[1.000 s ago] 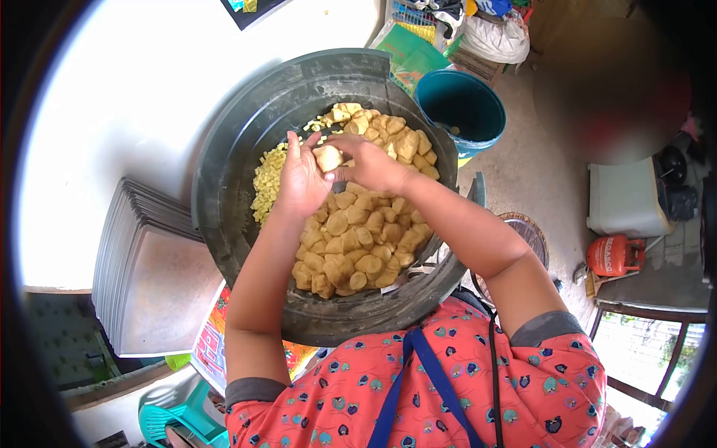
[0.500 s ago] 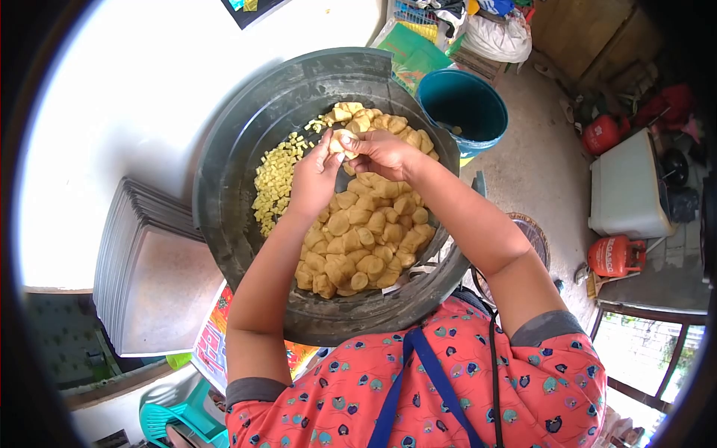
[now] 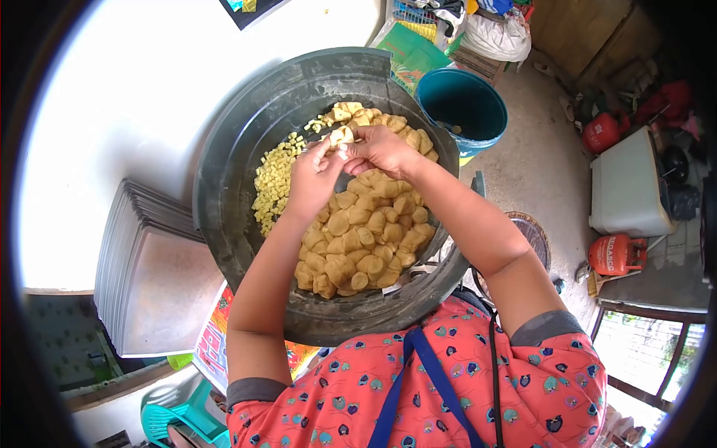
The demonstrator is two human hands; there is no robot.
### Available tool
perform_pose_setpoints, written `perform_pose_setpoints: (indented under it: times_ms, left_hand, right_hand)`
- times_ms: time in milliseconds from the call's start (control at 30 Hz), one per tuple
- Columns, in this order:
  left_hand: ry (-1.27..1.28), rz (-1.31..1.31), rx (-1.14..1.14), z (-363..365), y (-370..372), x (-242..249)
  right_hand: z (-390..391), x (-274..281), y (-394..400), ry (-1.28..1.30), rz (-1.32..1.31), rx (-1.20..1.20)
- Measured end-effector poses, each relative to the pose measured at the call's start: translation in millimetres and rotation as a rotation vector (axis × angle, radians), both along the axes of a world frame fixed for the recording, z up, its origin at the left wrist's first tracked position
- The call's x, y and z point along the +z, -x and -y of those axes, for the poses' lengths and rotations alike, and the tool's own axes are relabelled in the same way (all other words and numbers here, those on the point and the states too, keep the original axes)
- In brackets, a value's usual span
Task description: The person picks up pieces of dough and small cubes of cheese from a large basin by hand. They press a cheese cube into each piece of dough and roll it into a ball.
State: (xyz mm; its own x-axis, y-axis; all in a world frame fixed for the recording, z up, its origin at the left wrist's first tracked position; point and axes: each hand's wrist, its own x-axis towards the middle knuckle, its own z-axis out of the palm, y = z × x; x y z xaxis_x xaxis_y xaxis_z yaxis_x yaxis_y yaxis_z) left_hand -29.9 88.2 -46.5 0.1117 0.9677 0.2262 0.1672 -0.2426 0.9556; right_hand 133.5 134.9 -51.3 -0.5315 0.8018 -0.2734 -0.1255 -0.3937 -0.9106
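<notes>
Over a large dark basin, both my hands pinch one small piece of tan dough between the fingertips. My left hand grips it from the left, and my right hand from the right. Below them lies a big heap of dough pieces, with more along the basin's far side. Small pale yellow cubes lie loose in the basin, left of my left hand. Part of the held dough is hidden by my fingers.
A teal bucket stands against the basin's far right side. Stacked metal trays lean at the left. Farther right are a white cabinet and an orange-red gas cylinder. A turquoise plastic chair is at the lower left.
My fingers have shifted around the dough piece, which has risen slightly and shows more above the fingertips. Both hands stay over the same part of the basin.
</notes>
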Motion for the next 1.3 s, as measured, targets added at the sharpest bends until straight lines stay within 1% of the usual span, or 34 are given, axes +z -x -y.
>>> perform_pose_setpoints:
  times_ms: [100, 200, 300, 333, 400, 433, 533, 600, 700, 733, 833, 933, 1033, 1133, 1167, 1267, 1300]
  left_hand:
    - [-0.107, -0.253, -0.012, 0, 4, 2]
    - [-0.028, -0.206, 0.029, -4, 10, -3]
    - [0.053, 0.166, -0.012, -7, 11, -5]
    - [0.047, 0.168, -0.002, -8, 12, -8]
    - [0.121, 0.175, -0.026, -10, 15, -7]
    - [0.157, 0.178, -0.037, -10, 15, -5]
    - [0.311, 0.375, 0.043, 0, 6, 7]
    - [0.307, 0.335, 0.034, 0, 7, 4]
    - [0.283, 0.304, 0.019, 0, 7, 8]
    - [0.272, 0.298, 0.015, 1, 7, 10]
    - [0.196, 0.226, -0.026, 0, 7, 10]
    - [0.144, 0.163, -0.067, -1, 8, 3]
    - [0.17, 0.113, -0.117, -3, 13, 3]
    - [0.47, 0.307, -0.143, -8, 19, 12]
    - [0.484, 0.324, -0.135, -8, 19, 11]
    - [0.502, 0.37, -0.113, -6, 18, 8]
    - [0.494, 0.38, -0.104, -4, 16, 9]
  right_hand:
    - [1, 2, -2, -0.009, 0.055, -0.03]
    - [1, 11, -11, 0.054, 0.075, 0.083]
    - [2, 19, -13, 0.023, 0.092, 0.065]
    - [2, 15, -12, -0.042, 0.046, 0.029]
    - [3, 7, -6, -0.174, -0.045, -0.047]
    - [2, 6, -5, -0.257, 0.021, -0.046]
    - [1, 5, -3, -0.522, 0.245, -0.023]
    - [3, 10, -2, -0.722, 0.432, 0.013]
    - [5, 24, -8, -0.454, 0.277, 0.11]
    - [3, 18, -8, -0.245, 0.062, 0.079]
    - [-5, 12, -9, -0.228, 0.099, 0.029]
    - [-9, 5, -8, -0.27, 0.121, 0.046]
    - [-8, 5, -7, -0.296, 0.16, 0.032]
    - [-3, 9, -5, -0.272, 0.184, -0.001]
    - [-2, 11, -4, -0.257, 0.187, -0.013]
    - [-3, 12, -4, -0.355, 0.178, 0.063]
    - [-4, 12, -5, -0.319, 0.122, 0.106]
